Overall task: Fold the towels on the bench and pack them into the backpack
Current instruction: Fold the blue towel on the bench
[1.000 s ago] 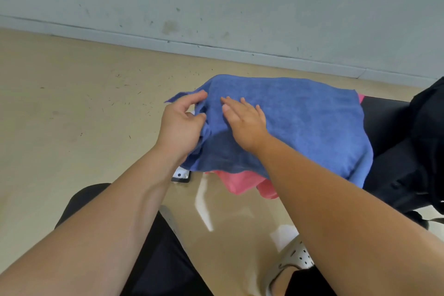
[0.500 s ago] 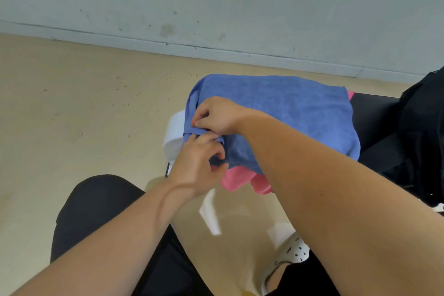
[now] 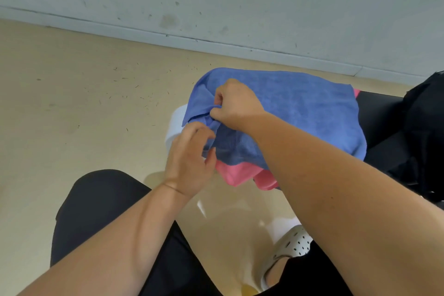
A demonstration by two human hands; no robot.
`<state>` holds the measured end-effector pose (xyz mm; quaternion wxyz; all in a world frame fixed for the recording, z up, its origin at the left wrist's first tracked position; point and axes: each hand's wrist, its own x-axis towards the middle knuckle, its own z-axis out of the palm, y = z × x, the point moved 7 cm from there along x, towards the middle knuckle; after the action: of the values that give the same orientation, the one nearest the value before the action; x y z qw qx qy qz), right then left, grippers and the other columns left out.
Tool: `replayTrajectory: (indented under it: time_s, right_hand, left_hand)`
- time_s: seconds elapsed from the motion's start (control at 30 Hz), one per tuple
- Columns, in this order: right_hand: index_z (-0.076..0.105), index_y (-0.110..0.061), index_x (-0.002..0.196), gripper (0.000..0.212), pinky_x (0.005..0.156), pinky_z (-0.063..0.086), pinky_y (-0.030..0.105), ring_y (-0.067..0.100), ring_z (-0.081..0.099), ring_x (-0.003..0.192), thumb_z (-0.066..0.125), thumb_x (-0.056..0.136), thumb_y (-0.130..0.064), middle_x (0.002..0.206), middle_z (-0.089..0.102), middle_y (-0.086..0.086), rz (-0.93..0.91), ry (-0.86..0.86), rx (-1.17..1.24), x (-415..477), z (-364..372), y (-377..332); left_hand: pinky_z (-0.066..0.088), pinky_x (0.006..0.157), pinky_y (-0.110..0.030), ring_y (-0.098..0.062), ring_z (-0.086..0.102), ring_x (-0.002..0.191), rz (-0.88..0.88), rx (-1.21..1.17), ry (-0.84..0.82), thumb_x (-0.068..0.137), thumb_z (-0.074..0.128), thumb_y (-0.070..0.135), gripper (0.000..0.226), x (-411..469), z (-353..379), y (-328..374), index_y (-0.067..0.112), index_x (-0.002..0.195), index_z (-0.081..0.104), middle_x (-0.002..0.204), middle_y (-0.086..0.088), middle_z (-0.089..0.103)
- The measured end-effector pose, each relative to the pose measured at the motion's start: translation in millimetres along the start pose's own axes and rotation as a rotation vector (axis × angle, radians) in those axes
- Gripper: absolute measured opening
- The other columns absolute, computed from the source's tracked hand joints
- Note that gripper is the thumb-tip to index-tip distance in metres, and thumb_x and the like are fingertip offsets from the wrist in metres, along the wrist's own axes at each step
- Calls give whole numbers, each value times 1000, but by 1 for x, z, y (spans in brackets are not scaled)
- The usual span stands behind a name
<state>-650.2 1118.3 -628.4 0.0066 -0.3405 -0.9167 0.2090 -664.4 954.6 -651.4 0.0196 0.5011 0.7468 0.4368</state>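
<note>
A blue towel [image 3: 300, 108] lies spread over the left end of the black bench [image 3: 377, 113], on top of a pink towel [image 3: 242, 173] whose edge hangs out below. My right hand [image 3: 234, 106] pinches a bunched corner of the blue towel at its left side. Just below it, my left hand [image 3: 189, 158] has its fingers curled loosely apart against the towel's lower left edge, gripping nothing that I can see. The black backpack [image 3: 425, 127] stands at the right edge of the view, partly cut off.
A white rounded object [image 3: 174, 127] shows under the towel's left edge. Beige floor stretches to the left and ahead, up to a grey wall. My black-clad knees and a white perforated shoe [image 3: 293, 245] are at the bottom.
The blue towel's left flap has been pulled in from where it lay spread. My right hand went from flat on the towel to pinching its corner; my left hand dropped lower and loosened.
</note>
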Motion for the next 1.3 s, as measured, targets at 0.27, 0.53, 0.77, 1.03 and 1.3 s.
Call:
replayTrajectory:
  time_s: [0.27, 0.53, 0.77, 1.03, 1.3]
  right_hand:
    - [48, -20, 89, 14, 65, 59, 47, 21, 54, 71, 50, 85, -7, 82, 57, 6, 381, 203, 847, -4, -12, 44]
    - [54, -15, 71, 22, 62, 63, 40, 33, 67, 69, 71, 79, -25, 71, 64, 15, 466, 54, 787, 9, -3, 53]
    - [38, -15, 58, 42, 56, 39, 32, 25, 44, 60, 55, 95, -28, 56, 43, 1, 379, 198, 605, 29, -25, 58]
    - [72, -7, 94, 34, 79, 59, 45, 31, 73, 94, 61, 93, -39, 100, 75, 14, 442, 372, 1224, 30, -86, 105]
    - [67, -6, 90, 13, 55, 54, 39, 28, 66, 68, 59, 87, 4, 80, 70, 15, 477, 97, 963, -27, -59, 171]
  left_hand:
    - [45, 59, -47, -26, 43, 59, -245, 291, -34, 82, 54, 20, 26, 7, -10, -20, 21, 58, 45, 51, 4, 48]
    - [40, 52, -37, -21, 42, 56, -269, -21, -122, 83, 61, 6, 23, 8, -5, 11, 15, 66, 49, 57, 0, 47]
    - [44, 59, -38, -20, 48, 63, -238, -174, -188, 87, 61, 6, 14, 16, -2, 46, 14, 75, 60, 64, 0, 55]
    - [46, 59, -28, -18, 57, 67, -192, -350, -114, 83, 67, 5, 12, 56, 7, 111, 16, 81, 67, 70, 0, 62]
    - [53, 67, -44, -17, 61, 68, -260, -265, -452, 79, 57, 1, 20, 42, 109, 113, 15, 89, 69, 71, 2, 66]
